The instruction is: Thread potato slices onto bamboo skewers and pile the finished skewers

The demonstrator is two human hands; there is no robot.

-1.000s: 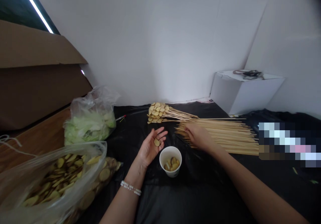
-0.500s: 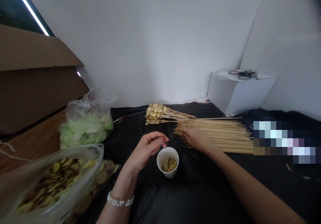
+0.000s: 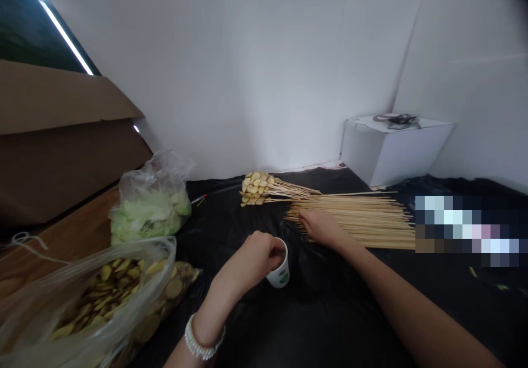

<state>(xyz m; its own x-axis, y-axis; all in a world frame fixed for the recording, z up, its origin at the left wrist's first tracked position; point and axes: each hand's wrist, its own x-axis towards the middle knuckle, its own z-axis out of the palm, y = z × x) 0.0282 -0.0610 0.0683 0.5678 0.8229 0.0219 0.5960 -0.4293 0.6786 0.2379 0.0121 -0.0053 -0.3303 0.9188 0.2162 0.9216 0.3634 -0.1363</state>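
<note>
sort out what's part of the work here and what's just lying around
In use:
left hand over a white paper cup
right hand on loose bamboo skewers
skewered potato slices
bag of potato slices

Lying about:
bag of pale green leaves
cardboard box
white box

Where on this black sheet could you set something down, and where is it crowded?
Bare sheet lies below the skewers, right of the cup. A smaller patch lies between the lettuce bag and the skewered slices. Crowded: the cup under the left hand, the right hand on the skewers, and the slice bag.
</note>
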